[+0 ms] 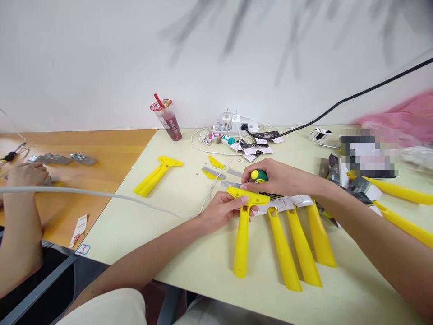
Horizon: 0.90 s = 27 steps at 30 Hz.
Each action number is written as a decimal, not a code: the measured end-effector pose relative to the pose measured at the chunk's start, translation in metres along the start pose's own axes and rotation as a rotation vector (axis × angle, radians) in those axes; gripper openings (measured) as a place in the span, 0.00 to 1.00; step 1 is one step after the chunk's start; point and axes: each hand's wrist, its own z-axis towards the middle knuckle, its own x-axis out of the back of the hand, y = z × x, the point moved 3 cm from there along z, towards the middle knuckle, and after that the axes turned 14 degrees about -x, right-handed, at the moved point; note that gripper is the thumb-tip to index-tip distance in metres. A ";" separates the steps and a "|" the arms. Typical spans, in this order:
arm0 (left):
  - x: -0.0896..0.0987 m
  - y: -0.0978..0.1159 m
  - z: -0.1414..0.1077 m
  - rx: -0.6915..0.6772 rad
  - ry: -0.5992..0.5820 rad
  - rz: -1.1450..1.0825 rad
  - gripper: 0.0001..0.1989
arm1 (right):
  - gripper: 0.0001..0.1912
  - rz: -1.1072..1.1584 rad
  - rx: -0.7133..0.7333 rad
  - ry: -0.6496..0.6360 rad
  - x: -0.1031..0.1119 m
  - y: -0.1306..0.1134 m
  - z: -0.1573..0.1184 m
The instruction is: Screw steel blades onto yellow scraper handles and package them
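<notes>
My left hand [221, 210] grips a yellow scraper [241, 239] just below its wide head, thumb on the head and the handle pointing toward me. Closed round a green and yellow screwdriver [259, 176] is my right hand [270, 175], its fingertips close above the scraper's head. Beyond them lie metal blades [230, 184] and small yellow plates [215, 162]. To the right, several yellow handles [286, 257] rest side by side, their upper ends in black and white card sleeves. Another yellow scraper [157, 174] lies at the left of the table.
A tilted drink cup [172, 124] stands at the back near a power strip [248, 123]. A white cable [152, 207] crosses over the table's left side. More packaged scrapers [402, 192] lie at the right. A co-worker's hand [29, 174] is at the orange table.
</notes>
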 end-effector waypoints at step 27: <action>0.001 0.002 0.001 -0.012 0.044 -0.013 0.24 | 0.20 -0.080 -0.043 -0.158 0.014 0.003 -0.011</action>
